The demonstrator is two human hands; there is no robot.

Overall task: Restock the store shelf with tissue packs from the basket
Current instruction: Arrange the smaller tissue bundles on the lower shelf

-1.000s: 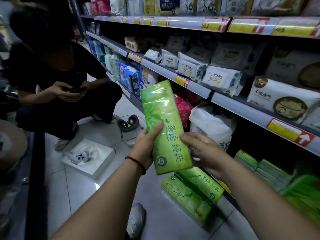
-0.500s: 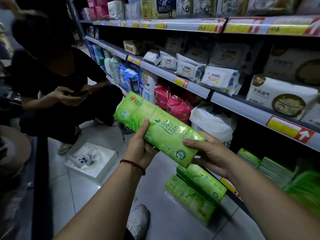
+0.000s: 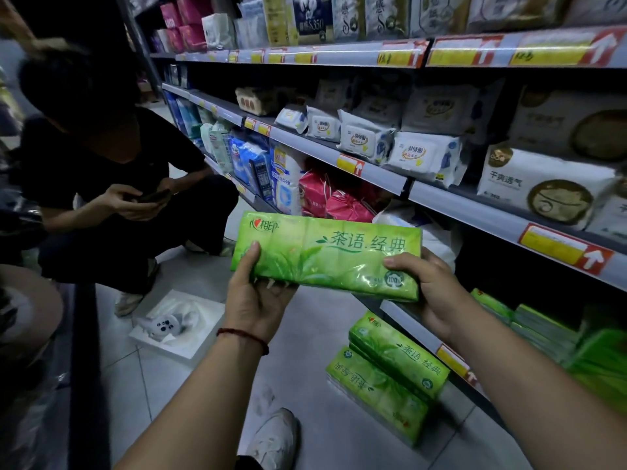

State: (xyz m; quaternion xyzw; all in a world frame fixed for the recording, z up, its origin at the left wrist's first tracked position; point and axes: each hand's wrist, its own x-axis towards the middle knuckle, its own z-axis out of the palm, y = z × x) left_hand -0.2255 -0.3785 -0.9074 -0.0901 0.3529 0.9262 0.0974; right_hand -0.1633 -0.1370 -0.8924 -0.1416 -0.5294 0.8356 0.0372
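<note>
Both my hands hold one green tissue pack (image 3: 325, 256), level, centre frame. Left hand (image 3: 252, 300) is clamped on its 9 o'clock end, thumb on top, fingers under. Right hand (image 3: 431, 293) is wrapped round the 3 o'clock end. Two spare packs (image 3: 386, 378) are stacked on the floor (image 3: 332, 446) at 5 o'clock, just beside the bottom shelf (image 3: 417, 330). Shelved green packs (image 3: 543, 329) are at 4 o'clock. A crouching person (image 3: 112, 184) at 10 o'clock holds a phone (image 3: 154, 195).

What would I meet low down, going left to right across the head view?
White tray → shoe → floor packs → shelf packs.
</note>
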